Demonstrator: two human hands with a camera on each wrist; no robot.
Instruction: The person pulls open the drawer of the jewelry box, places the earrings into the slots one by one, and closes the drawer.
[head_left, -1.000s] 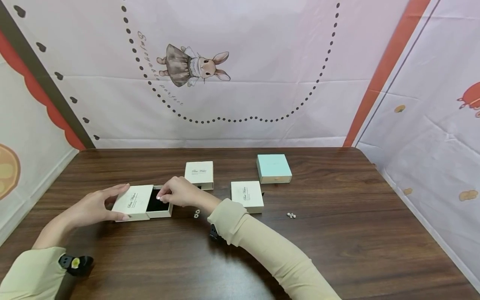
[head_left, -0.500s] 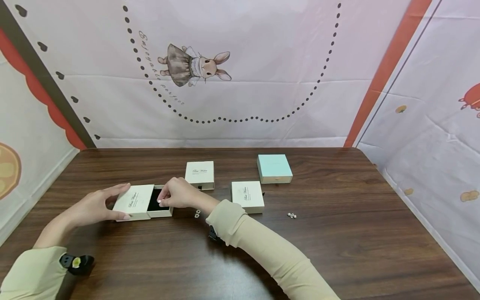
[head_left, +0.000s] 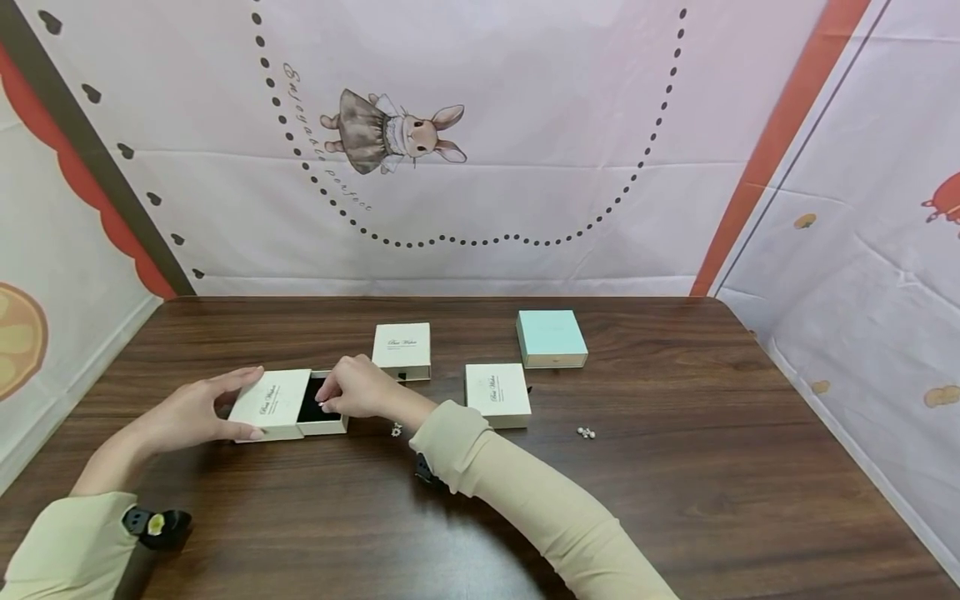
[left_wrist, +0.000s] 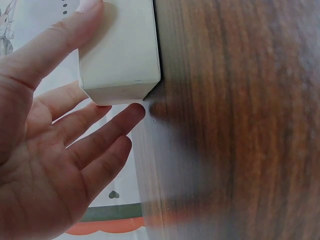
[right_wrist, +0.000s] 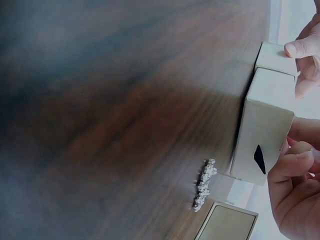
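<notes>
The left hand (head_left: 191,408) lies at 9 o'clock of the cream box (head_left: 270,402), its thumb on the near side and fingers on the far side, gripping the sleeve. At 3 o'clock, the right hand (head_left: 360,387) bends over the drawer (head_left: 326,427), with curled fingers that pinch a tiny white piece (head_left: 322,405), hardly visible. The box stands near 10 o'clock of the tabletop (head_left: 675,483), partly pulled open, with dark lettering on top and black lining (head_left: 309,410) inside.
</notes>
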